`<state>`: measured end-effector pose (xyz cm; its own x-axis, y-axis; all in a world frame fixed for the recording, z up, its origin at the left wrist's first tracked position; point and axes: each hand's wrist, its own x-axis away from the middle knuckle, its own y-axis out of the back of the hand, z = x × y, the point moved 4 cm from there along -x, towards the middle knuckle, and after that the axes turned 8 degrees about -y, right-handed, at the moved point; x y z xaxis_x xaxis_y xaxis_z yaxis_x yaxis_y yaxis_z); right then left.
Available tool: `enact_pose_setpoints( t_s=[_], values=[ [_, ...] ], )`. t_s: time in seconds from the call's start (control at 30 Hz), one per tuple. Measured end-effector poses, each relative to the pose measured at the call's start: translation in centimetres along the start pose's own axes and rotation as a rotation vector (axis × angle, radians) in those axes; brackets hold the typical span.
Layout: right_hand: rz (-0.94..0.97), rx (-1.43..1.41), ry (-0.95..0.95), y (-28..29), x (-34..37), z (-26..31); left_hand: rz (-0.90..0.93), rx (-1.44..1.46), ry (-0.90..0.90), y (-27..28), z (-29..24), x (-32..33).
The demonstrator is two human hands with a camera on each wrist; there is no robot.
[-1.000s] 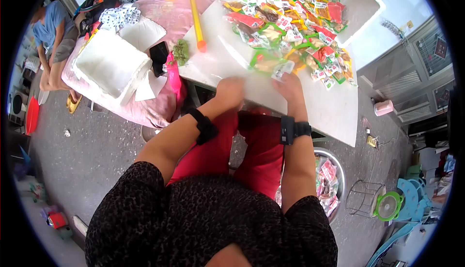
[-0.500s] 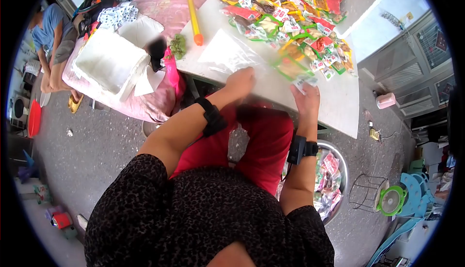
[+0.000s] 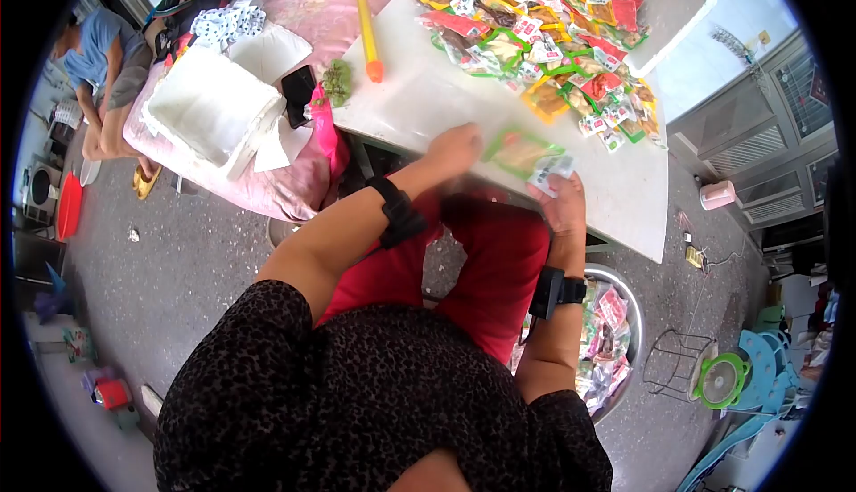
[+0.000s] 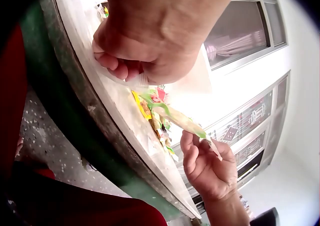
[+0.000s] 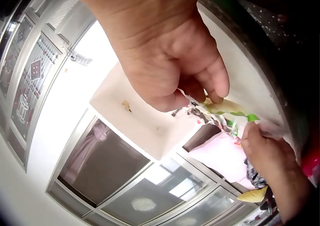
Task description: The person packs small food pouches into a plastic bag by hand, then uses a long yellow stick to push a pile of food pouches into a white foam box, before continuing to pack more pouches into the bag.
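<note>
Your right hand (image 3: 562, 205) pinches a packet (image 3: 524, 155); your left hand (image 3: 453, 150) grips film (image 5: 272, 129), plainer in the wrist views. Only the head view shows the basin (image 3: 637, 324) holding sachets (image 3: 613, 311).

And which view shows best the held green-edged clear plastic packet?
The head view: the packet shows its broad face, though blurred. The left wrist view shows it nearly edge-on; in the right wrist view the right hand covers part.

Food packets (image 3: 539, 37) lie on the table (image 3: 624, 211), upper right of the head view; one packet (image 3: 517, 153) is between the left hand (image 3: 453, 150) and right hand (image 3: 563, 203), centre; a foam box (image 3: 209, 104) sits on the bed (image 3: 308, 15), upper left.
</note>
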<state>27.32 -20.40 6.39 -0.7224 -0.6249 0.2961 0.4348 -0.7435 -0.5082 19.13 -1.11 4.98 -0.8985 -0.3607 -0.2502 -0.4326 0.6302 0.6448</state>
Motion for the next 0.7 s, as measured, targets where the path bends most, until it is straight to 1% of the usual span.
enact_pose_setpoints(
  t_s=[0.07, 0.13, 0.17, 0.23, 0.33, 0.47, 0.57, 0.7],
  values=[
    [0.02, 0.016, -0.05, -0.4, -0.4, -0.7, 0.001, -0.004, -0.018, -0.2, -0.1, 0.1],
    [0.057, 0.003, -0.053, -0.7, -0.1, -0.6, -0.006, -0.006, -0.064, 0.0, -0.5, 0.2],
    [0.078, -0.005, -0.054, -1.0, -0.1, -0.5, 0.012, -0.019, -0.051, 0.1, -0.5, 0.1],
    [0.077, 0.027, -0.054, -1.0, 0.0, 0.0, 0.053, -0.042, -0.021, 0.1, -0.4, 0.1],
    [0.069, 0.072, -0.071, -0.8, -0.2, -0.1, 0.033, -0.049, -0.078, -0.1, -0.8, 0.2],
    [0.038, 0.081, -0.047, -0.3, -0.3, 0.2, 0.043, -0.127, -0.053, -0.2, -1.2, 0.3],
    [0.063, 0.011, 0.013, 0.1, 0.7, 1.4, 0.056, -0.178, -0.019, 0.0, -0.8, 0.3],
    [0.099, 0.054, -0.017, 0.3, 0.9, 1.2, 0.117, -0.18, 0.009, -0.6, -0.7, 0.0]
  ],
)
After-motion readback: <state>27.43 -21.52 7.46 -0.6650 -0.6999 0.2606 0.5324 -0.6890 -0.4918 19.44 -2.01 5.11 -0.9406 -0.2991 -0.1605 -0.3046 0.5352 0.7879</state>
